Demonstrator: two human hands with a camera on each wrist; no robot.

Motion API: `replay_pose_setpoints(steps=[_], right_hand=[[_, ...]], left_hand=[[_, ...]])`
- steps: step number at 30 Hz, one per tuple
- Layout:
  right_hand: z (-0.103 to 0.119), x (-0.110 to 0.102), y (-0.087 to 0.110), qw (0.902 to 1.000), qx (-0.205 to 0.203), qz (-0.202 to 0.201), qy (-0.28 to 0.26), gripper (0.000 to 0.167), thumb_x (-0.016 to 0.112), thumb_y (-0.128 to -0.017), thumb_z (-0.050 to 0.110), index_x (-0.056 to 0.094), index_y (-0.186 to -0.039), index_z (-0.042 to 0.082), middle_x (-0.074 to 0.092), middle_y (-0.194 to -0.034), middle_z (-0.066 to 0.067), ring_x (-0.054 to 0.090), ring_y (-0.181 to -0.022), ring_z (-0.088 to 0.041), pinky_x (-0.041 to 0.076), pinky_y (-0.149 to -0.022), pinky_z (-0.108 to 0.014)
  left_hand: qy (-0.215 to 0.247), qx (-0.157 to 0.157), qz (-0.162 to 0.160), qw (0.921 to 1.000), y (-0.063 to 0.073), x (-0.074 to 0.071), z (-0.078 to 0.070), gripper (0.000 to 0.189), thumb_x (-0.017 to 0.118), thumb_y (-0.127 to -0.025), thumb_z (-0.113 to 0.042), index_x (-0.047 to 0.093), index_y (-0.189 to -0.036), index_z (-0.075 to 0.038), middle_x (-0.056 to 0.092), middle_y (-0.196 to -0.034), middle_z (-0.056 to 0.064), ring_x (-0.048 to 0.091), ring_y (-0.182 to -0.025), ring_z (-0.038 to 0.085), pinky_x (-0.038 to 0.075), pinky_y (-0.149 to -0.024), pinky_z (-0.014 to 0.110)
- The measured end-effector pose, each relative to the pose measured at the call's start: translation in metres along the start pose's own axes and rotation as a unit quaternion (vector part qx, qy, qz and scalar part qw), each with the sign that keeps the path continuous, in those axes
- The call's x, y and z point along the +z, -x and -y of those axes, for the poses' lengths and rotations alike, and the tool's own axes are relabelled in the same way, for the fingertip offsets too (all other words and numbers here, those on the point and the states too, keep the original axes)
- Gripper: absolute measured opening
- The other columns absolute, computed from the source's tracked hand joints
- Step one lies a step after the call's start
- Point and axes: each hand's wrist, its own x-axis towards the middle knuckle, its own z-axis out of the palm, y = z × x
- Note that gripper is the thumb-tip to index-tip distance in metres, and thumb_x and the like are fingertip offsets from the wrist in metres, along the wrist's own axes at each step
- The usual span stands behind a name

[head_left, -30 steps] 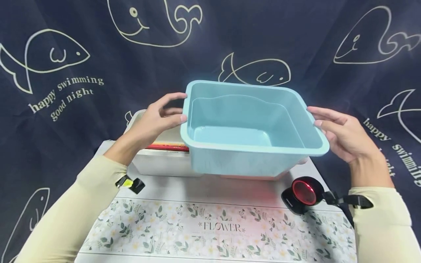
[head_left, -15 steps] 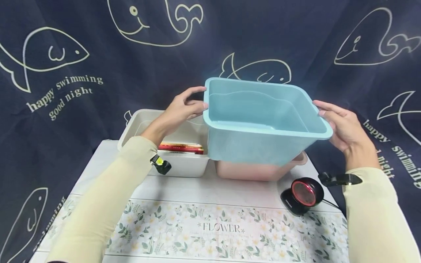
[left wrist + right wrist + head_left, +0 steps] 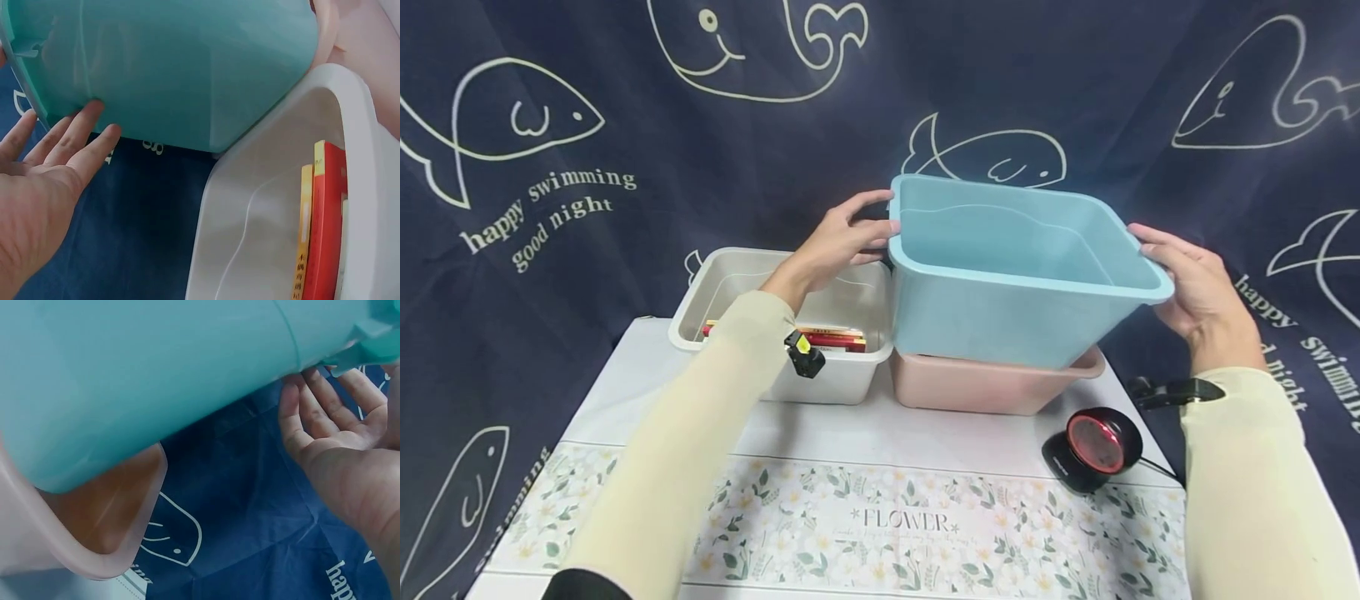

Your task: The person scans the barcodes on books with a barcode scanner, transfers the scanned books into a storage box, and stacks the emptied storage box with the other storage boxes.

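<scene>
Between my two hands is a light blue plastic bin (image 3: 1000, 312), its open top tipped toward me. My left hand (image 3: 842, 242) grips the bin's left rim, thumb at the rim. At the right rim, my right hand (image 3: 1202, 287) holds on with its thumb on the near side. The left wrist view shows fingers (image 3: 84, 128) against the blue wall. Fingers of the right hand also reach under the rim in the right wrist view. Right below is a pink bin (image 3: 970, 385); the blue bin's bottom overlaps its opening and dips inside its rim in the right wrist view.
On the left stands an off-white bin (image 3: 820, 383) with red and yellow books (image 3: 838, 340) in it. A black round device with a red ring (image 3: 1097, 446) sits at the table's right. A floral mat strip (image 3: 902, 521) lies in front; a dark fish-print cloth (image 3: 880, 50) hangs behind.
Both hands have carried the blue bin to the right and slightly up in view, over the pink bin, tipping it. More of the off-white bin, its books and the pink bin now shows.
</scene>
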Motion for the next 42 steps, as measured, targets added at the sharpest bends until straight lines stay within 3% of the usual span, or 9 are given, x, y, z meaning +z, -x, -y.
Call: replay_pose_setpoints(steps=[11,16,24,29,36,39,42], right_hand=[[-0.003,-0.012,0.003,0.9994,0.017,-0.027,-0.010,0.032,0.056,-0.101,0.000,0.077,-0.123,0.011,0.080,-0.107,-0.003,0.075,-0.092,-0.014,0.061,-0.077,-0.027],[-0.009,-0.015,0.000,0.9986,0.035,-0.026,0.030,0.033,0.059,-0.102,0.005,0.074,-0.128,0.017,0.078,-0.108,0.003,0.072,-0.099,-0.009,0.061,-0.077,-0.025],[-0.036,-0.024,-0.002,0.9935,0.074,-0.030,0.082,0.045,0.062,-0.102,0.011,0.061,-0.146,0.024,0.077,-0.104,0.008,0.072,-0.099,-0.006,0.062,-0.077,-0.026],[-0.055,-0.030,-0.002,0.9918,0.085,-0.028,0.091,0.054,0.060,-0.103,0.011,0.047,-0.155,0.022,0.076,-0.104,0.012,0.071,-0.100,-0.002,0.062,-0.080,-0.023],[-0.072,-0.036,-0.001,0.9887,0.097,-0.041,0.106,0.051,0.060,-0.103,0.010,0.052,-0.152,0.024,0.076,-0.101,0.016,0.071,-0.098,0.000,0.061,-0.080,-0.022],[-0.077,-0.037,-0.001,0.9843,0.107,-0.052,0.131,0.053,0.063,-0.102,0.014,0.052,-0.152,0.024,0.072,-0.108,0.017,0.067,-0.105,-0.001,0.061,-0.080,-0.020],[-0.081,-0.037,-0.001,0.9771,0.126,-0.062,0.160,0.057,0.065,-0.102,0.019,0.047,-0.156,0.025,0.064,-0.130,0.007,0.058,-0.125,-0.008,0.060,-0.079,-0.019]], left_hand=[[0.012,0.014,-0.002,0.9998,-0.011,0.017,0.011,0.064,0.073,-0.097,-0.025,0.046,-0.155,-0.027,0.065,-0.143,0.014,0.063,-0.132,0.031,0.050,-0.113,0.045],[-0.018,0.017,-0.008,0.9997,-0.011,0.020,0.024,0.066,0.074,-0.095,-0.025,0.046,-0.155,-0.027,0.065,-0.142,0.016,0.064,-0.131,0.027,0.051,-0.112,0.045],[-0.030,-0.014,-0.017,0.9993,-0.008,0.025,0.054,0.072,0.078,-0.093,-0.023,0.044,-0.156,-0.028,0.061,-0.146,0.017,0.063,-0.132,0.025,0.050,-0.112,0.044],[-0.040,-0.040,-0.013,0.9983,-0.008,0.028,0.069,0.075,0.078,-0.092,-0.025,0.041,-0.157,-0.028,0.059,-0.149,0.016,0.061,-0.134,0.025,0.051,-0.112,0.045],[-0.075,-0.073,-0.017,0.9944,-0.010,0.033,0.080,0.075,0.079,-0.091,-0.033,0.042,-0.156,-0.027,0.054,-0.153,0.015,0.056,-0.140,0.023,0.048,-0.115,0.042],[-0.100,-0.077,-0.021,0.9917,-0.010,0.033,0.081,0.074,0.079,-0.090,-0.036,0.045,-0.155,-0.026,0.054,-0.154,0.015,0.053,-0.143,0.023,0.044,-0.119,0.043],[-0.126,-0.079,-0.023,0.9886,-0.009,0.034,0.082,0.074,0.079,-0.089,-0.039,0.046,-0.154,-0.025,0.056,-0.152,0.014,0.054,-0.142,0.023,0.042,-0.120,0.043]])
